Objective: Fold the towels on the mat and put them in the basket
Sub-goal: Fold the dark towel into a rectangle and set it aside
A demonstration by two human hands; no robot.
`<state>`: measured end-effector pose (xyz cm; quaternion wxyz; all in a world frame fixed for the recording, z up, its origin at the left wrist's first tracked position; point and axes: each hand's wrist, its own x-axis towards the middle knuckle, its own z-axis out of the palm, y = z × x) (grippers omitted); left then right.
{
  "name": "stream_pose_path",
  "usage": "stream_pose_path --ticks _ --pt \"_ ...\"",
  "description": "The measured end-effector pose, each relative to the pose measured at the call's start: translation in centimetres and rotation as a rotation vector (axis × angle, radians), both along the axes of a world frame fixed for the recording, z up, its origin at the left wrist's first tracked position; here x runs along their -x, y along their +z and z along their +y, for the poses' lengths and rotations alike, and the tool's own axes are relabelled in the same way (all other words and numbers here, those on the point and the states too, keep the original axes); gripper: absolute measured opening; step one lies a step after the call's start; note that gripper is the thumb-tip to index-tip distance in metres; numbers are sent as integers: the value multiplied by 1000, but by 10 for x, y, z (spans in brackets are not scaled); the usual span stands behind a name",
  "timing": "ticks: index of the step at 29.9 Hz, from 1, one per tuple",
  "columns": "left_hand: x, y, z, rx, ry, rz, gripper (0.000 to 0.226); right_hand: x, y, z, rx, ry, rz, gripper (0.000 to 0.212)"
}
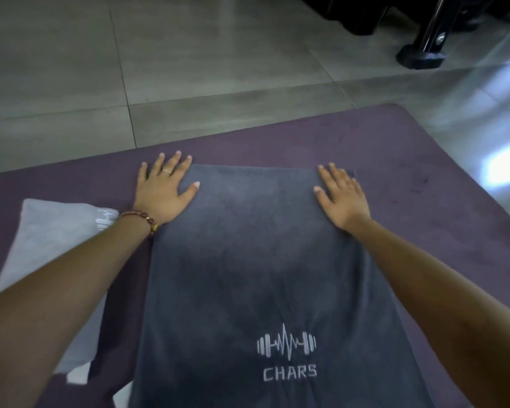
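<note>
pressing flat on the dark grey towel (262,260) spread over the mat (395,157), left hand (165,192) at eleven o'clock, right hand (342,198) at one o'clock, fingers straight and splayed. lying at nine o'clock, a pale towel (50,237).

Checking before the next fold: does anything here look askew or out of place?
Nothing serious. The dark grey logo towel lies flat and straight under the left hand and right hand; the pale grey towel beside it lies slanted on the purple mat.
</note>
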<state>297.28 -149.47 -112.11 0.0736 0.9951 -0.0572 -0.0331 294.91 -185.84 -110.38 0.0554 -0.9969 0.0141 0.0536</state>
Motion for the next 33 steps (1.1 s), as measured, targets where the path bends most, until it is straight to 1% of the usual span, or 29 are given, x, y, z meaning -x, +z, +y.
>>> stream_pose_path --ticks 1,3,4,6,7,8,9,10,11,12,13,14,15,16,19,21,23,24,25,27,29,30,31,33 --pt "0 0 1 3 16 7 68 -5 4 -15 -2 -148 71 63" --pt "-2 3 -5 -6 44 42 63 -8 9 -25 48 -293 175 61" --pt "-5 7 -10 -29 78 71 62 -7 11 -19 99 -332 188 62" --pt "0 18 -21 -116 139 113 62 1 15 5 142 -354 111 63" --pt "11 22 -29 -135 137 102 61 11 16 20 116 -292 37 64" --pt "29 23 -36 -101 103 79 61 28 16 37 70 -163 -25 63" --pt "52 21 -42 -21 46 56 61 52 17 56 16 15 -54 63" --pt "81 17 -46 60 -24 44 65 84 17 73 -25 195 -48 63" --pt "112 15 -46 93 -95 36 68 118 14 83 -46 345 -45 62" --pt "140 12 -41 80 -146 8 68 150 12 84 -47 464 -28 60" --pt "164 8 -32 53 -171 -16 66 179 8 77 -30 540 7 59" --pt "183 4 -21 32 -171 -39 63 204 3 63 0 569 23 58" --pt "200 2 -10 27 -153 -61 62 224 -1 45 22 532 22 58" --pt "213 2 -1 36 -127 -68 62 238 -1 26 28 421 9 59" --pt "232 4 3 20 -56 -24 65 249 4 -15 -17 -52 18 69" --pt "233 8 -5 -21 -25 8 67 244 7 -17 -47 -266 36 70" --pt "236 13 -13 -81 -22 -5 67 239 11 0 -49 -388 37 66" --pt "241 16 -17 -104 -55 -36 67 238 14 14 -25 -367 2 68" --pt "250 17 -21 -119 -124 -69 66 239 17 30 -2 -277 -57 70" --pt "284 16 -32 -127 -332 -82 65 253 23 63 8 61 -127 67" --pt "322 14 -37 -131 -498 -62 64 281 19 76 29 385 -93 61" --pt "336 12 -34 -140 -535 -56 63 296 15 72 48 477 -54 59" --pt "347 10 -29 -151 -548 -50 63 310 10 60 55 517 -27 57" --pt "358 8 -15 -162 -556 -40 61 331 3 25 50 468 -2 56"
